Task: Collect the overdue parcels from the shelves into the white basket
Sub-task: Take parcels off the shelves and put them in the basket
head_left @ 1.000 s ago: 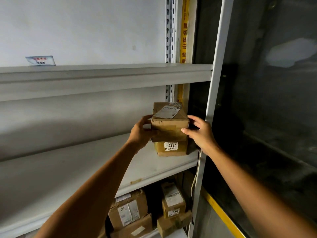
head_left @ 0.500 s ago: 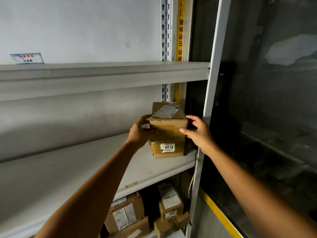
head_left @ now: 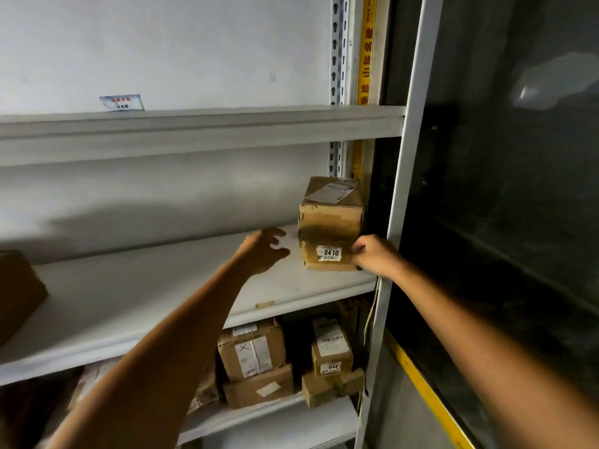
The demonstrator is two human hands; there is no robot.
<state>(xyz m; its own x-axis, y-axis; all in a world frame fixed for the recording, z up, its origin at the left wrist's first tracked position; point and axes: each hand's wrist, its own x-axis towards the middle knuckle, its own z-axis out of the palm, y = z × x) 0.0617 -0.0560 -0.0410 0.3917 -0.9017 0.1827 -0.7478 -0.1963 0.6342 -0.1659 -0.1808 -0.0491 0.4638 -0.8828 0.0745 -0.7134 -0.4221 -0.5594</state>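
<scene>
Nearest, 2 bare forearms reach up to the 0410 parcel point(head_left: 330, 223), the landmark here. The left hand point(head_left: 264, 251), clasped on the parcel's side 0.5 s ago, has come off and now hangs just left of it, fingers spread. The right hand point(head_left: 376, 256) has slid down to the lower right corner, fingertips pinching the edge. Likely a regrip before lifting. The parcel is creased brown cardboard, taped, standing on the smooth white shelf point(head_left: 162, 296). Below it sit more cardboard boxes point(head_left: 252, 351). No basket shows.
</scene>
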